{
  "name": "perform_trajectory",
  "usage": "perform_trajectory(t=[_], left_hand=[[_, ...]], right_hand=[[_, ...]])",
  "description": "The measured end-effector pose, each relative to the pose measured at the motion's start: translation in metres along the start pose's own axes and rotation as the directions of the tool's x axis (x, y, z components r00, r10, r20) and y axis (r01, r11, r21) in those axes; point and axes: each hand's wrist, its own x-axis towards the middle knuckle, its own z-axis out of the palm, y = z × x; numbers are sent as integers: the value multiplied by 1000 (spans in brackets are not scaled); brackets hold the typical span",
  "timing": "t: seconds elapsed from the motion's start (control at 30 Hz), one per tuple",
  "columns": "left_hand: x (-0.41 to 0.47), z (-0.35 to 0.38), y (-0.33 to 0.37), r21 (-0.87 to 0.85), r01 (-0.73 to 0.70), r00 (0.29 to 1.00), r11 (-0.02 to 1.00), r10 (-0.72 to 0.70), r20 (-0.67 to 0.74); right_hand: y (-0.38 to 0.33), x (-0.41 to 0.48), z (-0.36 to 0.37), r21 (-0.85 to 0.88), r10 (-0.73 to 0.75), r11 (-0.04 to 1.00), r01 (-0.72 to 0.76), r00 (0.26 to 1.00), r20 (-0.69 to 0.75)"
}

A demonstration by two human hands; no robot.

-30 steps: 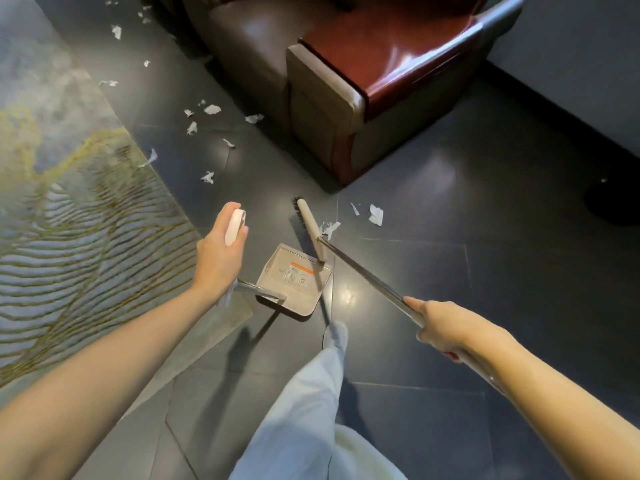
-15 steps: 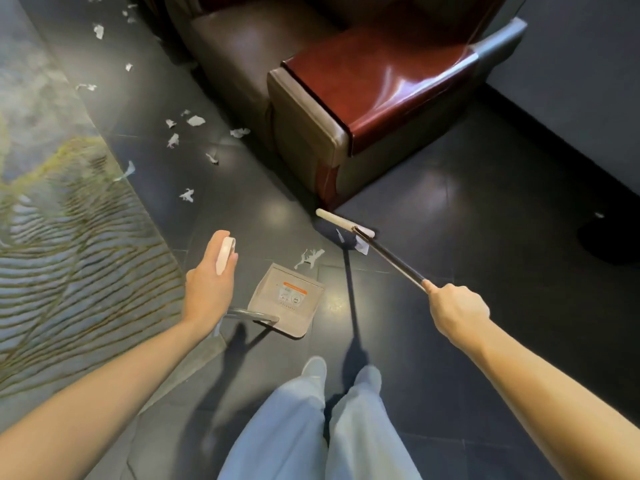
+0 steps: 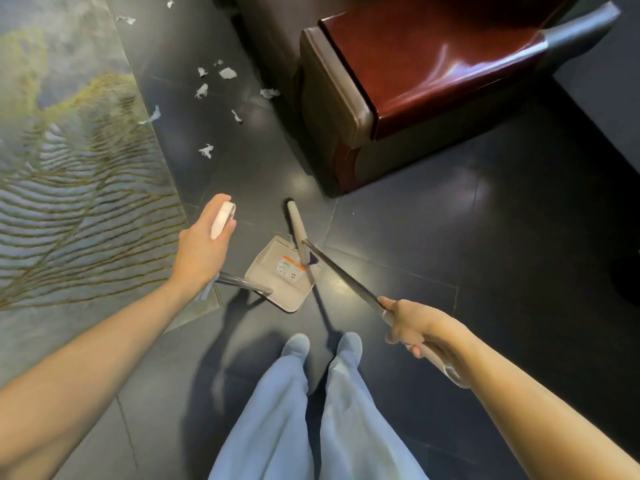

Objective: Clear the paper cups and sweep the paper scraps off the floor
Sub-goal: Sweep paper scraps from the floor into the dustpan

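Closest in: pale blue trouser legs [image 3: 277, 420] and two shoes [image 3: 295, 344], side by side on the dark tile floor [image 3: 467, 237]. R hand [image 3: 417, 329] is wrapped round the broom shaft [image 3: 346, 277], fingers curled tight; the shaft runs up and left from it. L hand [image 3: 202, 251] holds the white grip [image 3: 223, 220] atop the dustpan's metal stem, fingers closed round it.

The dustpan [image 3: 277, 275] sits on the tile just ahead of the shoes, btwn the two hands, w/ a sticker showing inside. The broom head [image 3: 296, 225] lies along the pan's right side: near end over the pan, far end past its far rim, dark bristles facing left. Whether any paper is in the pan can't be told.

Left: a rug [image 3: 76, 188]; its near corner ends just beside the pan stem, and its edge runs diagonally away. Ahead-right: an armchair [image 3: 415, 84], near corner close to the broom tip but apart.

Btwn rug edge and chair side runs a narrow lane of tile, where the paper scraps [image 3: 206, 151] lie, well apart from the pan; one sits at the rug edge, a couple farther off on the rug.

Right of the shaft, wide tile reaches out to the wall [image 3: 616, 81].
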Motion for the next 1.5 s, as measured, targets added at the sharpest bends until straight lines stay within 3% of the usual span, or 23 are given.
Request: perform_trajectory(t=[0.2, 0.57, 0.83, 1.0, 1.3, 1.5], left_hand=[[-10, 0, -1, -31, 58, 997, 998, -59, -49], [-16, 10, 0, -93, 145, 980, 985, -156, -125], [-6, 12, 7, -148, 175, 965, 973, -199, -170], [9, 0, 9, -188, 195, 955, 963, -231, -188], [78, -49, -5, -325, 205, 900, 923, -308, -307], [164, -107, -32, -409, 165, 864, 898, -332, -379]], right_hand=[[29, -29, -24, 166, -47, 986, 35, 996, 74], [14, -17, -73, -269, -47, 963, 11, 990, -130], [-28, 2, -71, -353, -94, 931, 96, 995, 24], [-37, -12, -101, -416, -85, 905, 90, 996, 29], [-128, 7, -190, -353, -167, 930, 106, 975, -148], [-240, 39, -266, -273, -160, 958, 92, 958, -239]])
